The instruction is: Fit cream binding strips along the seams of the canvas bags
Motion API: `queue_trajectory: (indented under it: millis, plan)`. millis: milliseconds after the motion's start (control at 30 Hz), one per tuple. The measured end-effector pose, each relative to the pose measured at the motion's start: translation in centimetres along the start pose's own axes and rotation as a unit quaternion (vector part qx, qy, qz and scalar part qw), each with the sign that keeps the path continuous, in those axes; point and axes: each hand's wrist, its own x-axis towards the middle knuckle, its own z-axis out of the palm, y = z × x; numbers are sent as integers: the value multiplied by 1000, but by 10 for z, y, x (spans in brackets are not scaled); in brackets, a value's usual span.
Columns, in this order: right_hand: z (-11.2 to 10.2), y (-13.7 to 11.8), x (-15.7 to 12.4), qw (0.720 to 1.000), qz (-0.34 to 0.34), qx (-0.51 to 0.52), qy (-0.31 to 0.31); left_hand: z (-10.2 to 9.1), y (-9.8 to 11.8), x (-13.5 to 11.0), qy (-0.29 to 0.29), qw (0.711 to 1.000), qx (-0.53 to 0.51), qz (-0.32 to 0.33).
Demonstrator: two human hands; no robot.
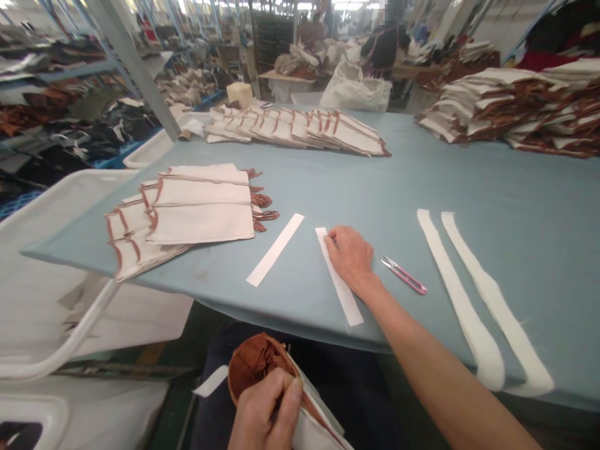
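Right hand (349,253) lay flat, fingertips pressing a white strip (340,278); left hand (267,412) pinched a brown-lined cloth piece (262,362) in the lap.

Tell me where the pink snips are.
In the head view, the pink snips lie on the blue-grey table, right of centre, just right of the right hand and left of the two curved white strips.

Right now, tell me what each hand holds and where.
Left hand pinches the brown-lined fabric piece at its open edge. Right hand holds nothing, pressing the white strip near its far end.
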Motion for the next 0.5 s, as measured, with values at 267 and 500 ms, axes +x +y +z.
queue_trajectory:
  millis: [267, 500]
  plan:
    - [-6, 9, -2, 981, -6, 193, 18, -13, -2, -10, 33, 999, -10, -7]
    - [-48, -9, -76, 893, -45, 441, -83, -38, 5, -16, 22, 999, 7, 27]
